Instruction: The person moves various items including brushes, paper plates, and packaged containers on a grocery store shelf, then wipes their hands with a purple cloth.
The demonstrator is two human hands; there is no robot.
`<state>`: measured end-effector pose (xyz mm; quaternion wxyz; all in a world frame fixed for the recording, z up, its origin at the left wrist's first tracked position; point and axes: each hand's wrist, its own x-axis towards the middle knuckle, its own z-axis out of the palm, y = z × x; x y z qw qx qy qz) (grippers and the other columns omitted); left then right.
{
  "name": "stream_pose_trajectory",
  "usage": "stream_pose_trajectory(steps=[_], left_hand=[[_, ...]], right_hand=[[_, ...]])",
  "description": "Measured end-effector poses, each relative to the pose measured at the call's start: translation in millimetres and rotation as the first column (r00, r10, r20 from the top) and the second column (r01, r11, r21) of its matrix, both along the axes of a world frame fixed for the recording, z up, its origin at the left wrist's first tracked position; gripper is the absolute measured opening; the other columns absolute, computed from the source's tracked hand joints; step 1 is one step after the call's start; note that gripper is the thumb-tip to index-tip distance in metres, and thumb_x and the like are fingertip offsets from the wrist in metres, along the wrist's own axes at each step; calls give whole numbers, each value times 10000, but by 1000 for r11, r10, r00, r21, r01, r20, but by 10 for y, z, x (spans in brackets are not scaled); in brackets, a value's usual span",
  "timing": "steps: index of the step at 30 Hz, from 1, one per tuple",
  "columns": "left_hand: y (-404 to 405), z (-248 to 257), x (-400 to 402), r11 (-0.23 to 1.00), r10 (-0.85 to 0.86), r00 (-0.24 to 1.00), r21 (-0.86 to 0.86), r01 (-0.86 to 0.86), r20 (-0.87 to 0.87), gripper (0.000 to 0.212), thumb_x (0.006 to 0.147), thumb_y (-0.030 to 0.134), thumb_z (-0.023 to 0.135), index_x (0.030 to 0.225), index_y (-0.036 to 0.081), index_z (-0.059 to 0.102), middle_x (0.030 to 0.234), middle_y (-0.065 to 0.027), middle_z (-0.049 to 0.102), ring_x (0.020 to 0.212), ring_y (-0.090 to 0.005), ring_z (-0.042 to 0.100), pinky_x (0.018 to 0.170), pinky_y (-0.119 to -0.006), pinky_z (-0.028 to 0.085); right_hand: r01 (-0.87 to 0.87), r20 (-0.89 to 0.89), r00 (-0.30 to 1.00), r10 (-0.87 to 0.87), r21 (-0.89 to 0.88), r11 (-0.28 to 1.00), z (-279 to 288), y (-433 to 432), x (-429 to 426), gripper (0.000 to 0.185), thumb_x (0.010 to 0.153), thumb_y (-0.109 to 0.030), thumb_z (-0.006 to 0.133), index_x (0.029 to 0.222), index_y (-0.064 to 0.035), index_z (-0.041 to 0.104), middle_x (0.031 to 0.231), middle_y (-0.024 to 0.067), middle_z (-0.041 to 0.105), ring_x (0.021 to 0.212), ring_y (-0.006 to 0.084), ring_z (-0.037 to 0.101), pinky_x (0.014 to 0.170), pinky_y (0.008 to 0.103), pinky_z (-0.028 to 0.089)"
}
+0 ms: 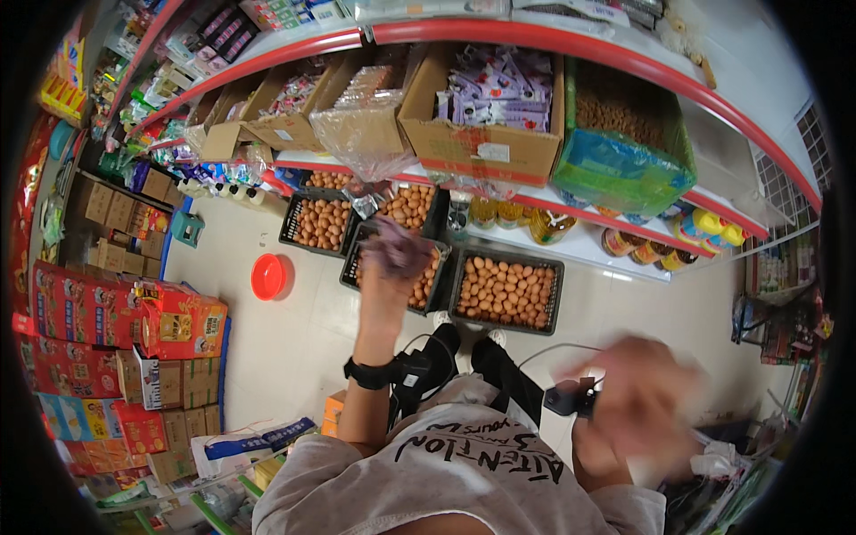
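My left hand point(388, 284) reaches out over the black crates and grips a crumpled purplish cloth point(400, 249), which hides the fingers. Beneath it is a black plastic crate point(438, 284) of brown eggs point(421, 287), partly covered by the hand and cloth. To the right of that hand stands another egg crate point(556, 301), filled with brown eggs point(506, 291). My right hand point(649, 401) is raised at the right of my body and strongly blurred. Its fingers cannot be made out, nor whether it holds anything. A dark device point(568, 399) sits at that wrist.
Ahead, a red-edged shelf point(461, 30) carries open cartons point(435, 144) of packets and a green-blue lined box point(622, 164). Oil bottles point(552, 227) stand below. A red basin point(269, 276) and teal stool point(188, 229) are on the floor. Red boxes point(184, 321) are stacked left.
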<state>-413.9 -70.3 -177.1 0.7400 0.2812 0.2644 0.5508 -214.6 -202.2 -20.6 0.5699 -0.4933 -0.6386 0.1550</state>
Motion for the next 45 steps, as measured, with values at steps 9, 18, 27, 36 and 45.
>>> stream_pose_trajectory(steps=[9, 18, 27, 36, 45], left_hand=[[-220, 387, 821, 825, -565, 825, -36, 564, -25, 613, 916, 486, 254, 1394, 133, 102, 1390, -89, 238, 1274, -222, 266, 1046, -380, 230], [393, 526, 487, 767, -488, 692, 116, 631, -532, 540, 900, 330, 458, 1340, 72, 279, 1374, -115, 282, 1271, -239, 269, 1010, -348, 265], [-193, 1545, -63, 438, -891, 442, 447, 780, 103, 900, 760, 672, 281, 1360, 19, 126, 1394, -213, 136, 1287, -329, 129, 1031, -459, 156], [-292, 1835, -19, 457, -884, 207, 868, 195, 419, 1113, 634, 837, 216, 1377, 31, 21, 1425, -208, -3, 1317, -336, -39, 1044, -524, 22], [-131, 1807, -129, 511, -829, 337, 850, 133, 446, 1047, 702, 779, 221, 1367, -13, 55, 1416, -233, 43, 1319, -338, 43, 1055, -473, 67]], right_hand=[[-27, 76, 996, 51, -299, 954, -1003, 596, 120, 519, 705, -128, 638, 1194, -133, 465, 1246, 180, 381, 1101, 400, 423, 904, 409, 377], [163, -388, 885, -258, -263, 951, -1332, 1059, 695, 436, 786, -48, 613, 1148, 0, 376, 1050, 89, 494, 952, 127, 495, 803, 249, 437], [676, 3, 677, -736, 392, 624, -252, 2513, 2235, 533, 796, -185, 636, 1208, 20, 367, 1129, 190, 430, 1020, 285, 464, 908, 354, 351], [634, 99, 686, -721, 403, 660, -730, 2662, 1453, 408, 848, -178, 534, 1177, 23, 402, 1243, 216, 350, 1179, 359, 319, 986, 400, 252], [290, 514, 813, -274, 52, 956, -1417, 2657, 51, 349, 860, -187, 494, 1172, -45, 426, 1317, 143, 320, 1201, 323, 320, 1004, 425, 238]])
